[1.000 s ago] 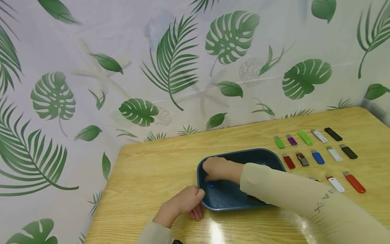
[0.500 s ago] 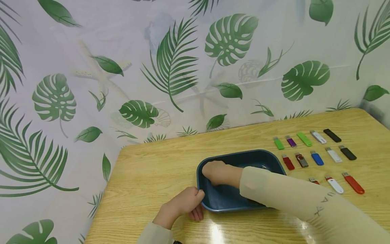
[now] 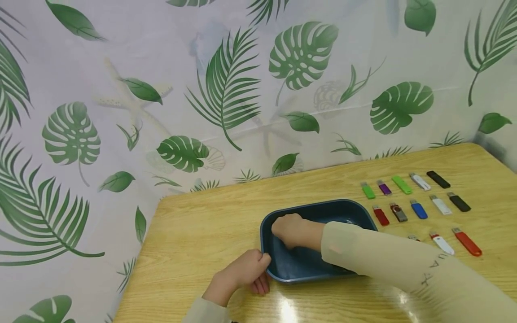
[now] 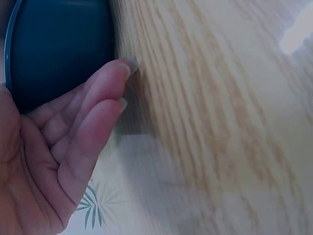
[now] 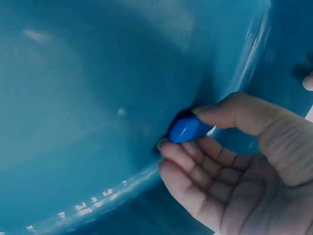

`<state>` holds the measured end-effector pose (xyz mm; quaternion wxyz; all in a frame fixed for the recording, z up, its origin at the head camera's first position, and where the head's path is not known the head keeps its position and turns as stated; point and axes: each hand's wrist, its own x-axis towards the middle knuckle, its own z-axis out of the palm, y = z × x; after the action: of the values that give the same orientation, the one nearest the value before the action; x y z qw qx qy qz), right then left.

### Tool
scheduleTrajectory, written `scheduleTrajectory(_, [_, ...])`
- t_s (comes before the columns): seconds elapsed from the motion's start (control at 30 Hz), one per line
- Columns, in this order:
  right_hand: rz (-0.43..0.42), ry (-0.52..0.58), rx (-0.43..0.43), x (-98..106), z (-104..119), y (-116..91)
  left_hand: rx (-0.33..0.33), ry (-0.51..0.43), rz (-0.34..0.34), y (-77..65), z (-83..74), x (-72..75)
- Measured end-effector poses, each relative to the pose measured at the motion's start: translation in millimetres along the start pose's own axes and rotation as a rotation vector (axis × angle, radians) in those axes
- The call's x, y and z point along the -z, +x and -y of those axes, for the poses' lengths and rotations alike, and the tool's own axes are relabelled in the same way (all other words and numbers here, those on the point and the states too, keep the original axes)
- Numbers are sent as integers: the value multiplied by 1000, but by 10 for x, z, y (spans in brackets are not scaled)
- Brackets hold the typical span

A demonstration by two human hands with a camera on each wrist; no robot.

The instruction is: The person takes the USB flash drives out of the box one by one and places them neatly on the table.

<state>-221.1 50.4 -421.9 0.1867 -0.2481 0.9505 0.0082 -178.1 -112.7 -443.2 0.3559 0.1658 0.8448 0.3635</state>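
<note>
A dark blue plastic basin (image 3: 284, 270) stands mid-table. My left hand (image 3: 247, 269) holds its near left corner, thumb at the rim and fingers along the outer wall; in the left wrist view those fingers (image 4: 100, 105) lie against the outside, just above the wood. Inside the basin is my right hand (image 3: 292, 229), low at the left end. In the right wrist view its thumb and fingertips pinch a small glossy blue USB stick (image 5: 188, 129) close over the basin floor. The head view hides the stick behind the hand.
Several USB sticks lie in rows right of the basin, among them a blue one (image 3: 418, 209), a red one (image 3: 467, 242) and a black one (image 3: 438, 179). A leaf-patterned cloth (image 3: 226, 89) hangs behind the wooden table (image 3: 202, 220).
A second ago the blue stick showed on the basin floor below my right hand. That hand has lowered over it and now pinches it. The left hand keeps its place.
</note>
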Motion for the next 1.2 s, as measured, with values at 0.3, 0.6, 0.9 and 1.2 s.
scheduleTrajectory(0.3, [9,90,1,12,-183,-82,-11,2,-13,-4,-9,-13])
scheduleTrajectory(0.6, [71,142,9,169,-295,-262,-11,6,-17,-5,-16,-27])
scheduleTrajectory(0.9, [38,205,39,294,-453,-619,-18,3,-21,-20,5,-43])
scheduleTrajectory(1.2, [-32,215,-8,335,-716,-998,-8,10,-31,-20,-1,-34])
